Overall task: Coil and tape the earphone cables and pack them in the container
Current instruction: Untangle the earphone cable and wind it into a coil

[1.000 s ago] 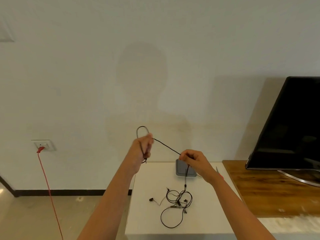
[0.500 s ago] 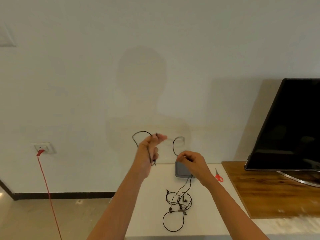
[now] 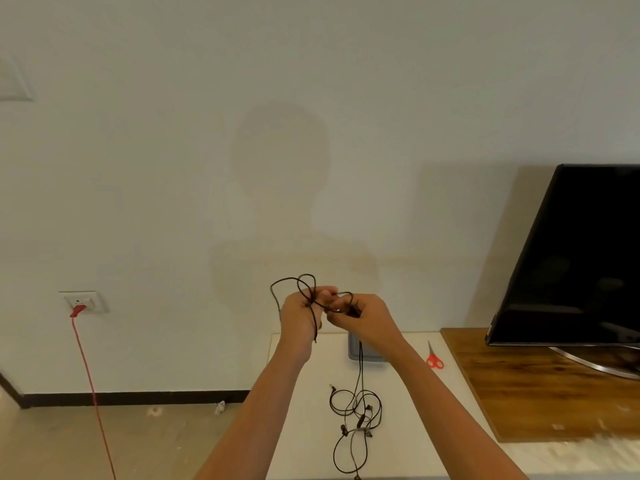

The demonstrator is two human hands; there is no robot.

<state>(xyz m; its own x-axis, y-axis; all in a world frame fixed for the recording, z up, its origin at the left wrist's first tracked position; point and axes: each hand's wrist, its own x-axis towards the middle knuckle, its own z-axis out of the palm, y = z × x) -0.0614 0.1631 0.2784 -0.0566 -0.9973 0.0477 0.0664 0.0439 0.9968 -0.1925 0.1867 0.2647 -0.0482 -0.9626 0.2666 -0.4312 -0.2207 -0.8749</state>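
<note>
Coiling step: my left grip [image 3: 300, 318] is clamped round the gathered loops of the earphone cable [image 3: 294, 283], held up above the counter [image 3: 298, 417], and my right grip [image 3: 365, 317] pinches a loop just beside it. The rest hangs down to a tangle [image 3: 356, 415] lying in front of the grey container [image 3: 356, 355]. Next, I reckon, draw up slack and lay another loop without snagging.

2 hands [image 3: 303, 315] [image 3: 360, 315] on black cable [image 3: 298, 285]

Black TV [image 3: 581, 258] sat on a wooden stand [image 3: 540, 386] off to the right, and a red cord [image 3: 89, 386] was plugged into the wall socket [image 3: 93, 301].
</note>
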